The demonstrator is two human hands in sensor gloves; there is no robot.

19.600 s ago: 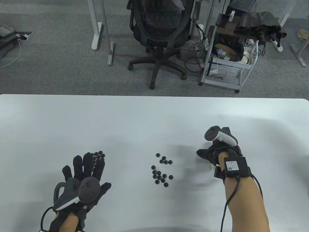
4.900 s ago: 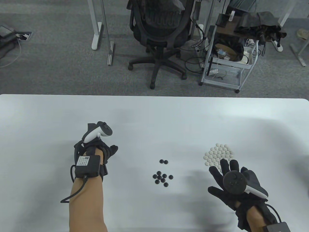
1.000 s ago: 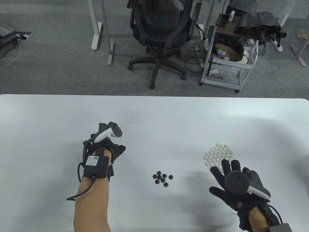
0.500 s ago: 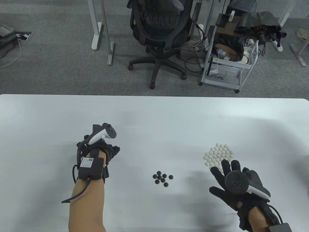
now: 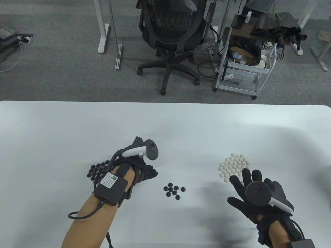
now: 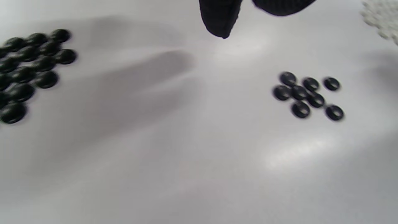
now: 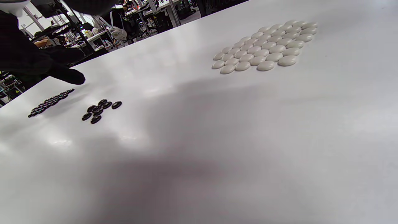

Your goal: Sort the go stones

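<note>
Eight loose black Go stones [image 5: 174, 190] lie right of my left hand [image 5: 139, 168], whose fingers curl, empty as far as I see. My right hand [image 5: 252, 192] spreads flat, fingertips over the white Go stones [image 5: 234, 165].

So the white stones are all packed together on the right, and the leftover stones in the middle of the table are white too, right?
Not quite. The white stones are packed together on the right, but the leftover stones in the middle are black, not white. The table view shows this, and the left wrist view shows the same dark cluster up close.
</note>
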